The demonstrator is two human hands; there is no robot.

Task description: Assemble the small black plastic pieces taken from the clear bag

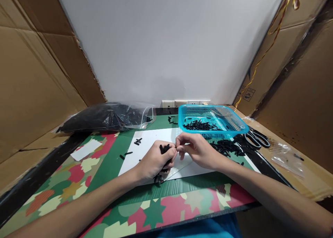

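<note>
My left hand [154, 161] is closed around a bunch of small black pieces [164, 150] that stick out above and below the fist. My right hand [195, 149] pinches one of those pieces at the top of the bunch with thumb and forefinger. Both hands rest over a white sheet [148, 141] on a green patterned mat [109, 168]. Behind my right hand stands a blue plastic basket [234, 125] holding several black pieces [199, 125]. More black pieces [226, 147] lie heaped on the table just in front of the basket.
A clear bag full of black pieces [104, 117] lies at the back left. Black-handled scissors [256, 138] lie right of the basket, and an empty clear bag [287, 156] farther right. A white paper slip [85, 150] lies at left. Cardboard walls stand on both sides.
</note>
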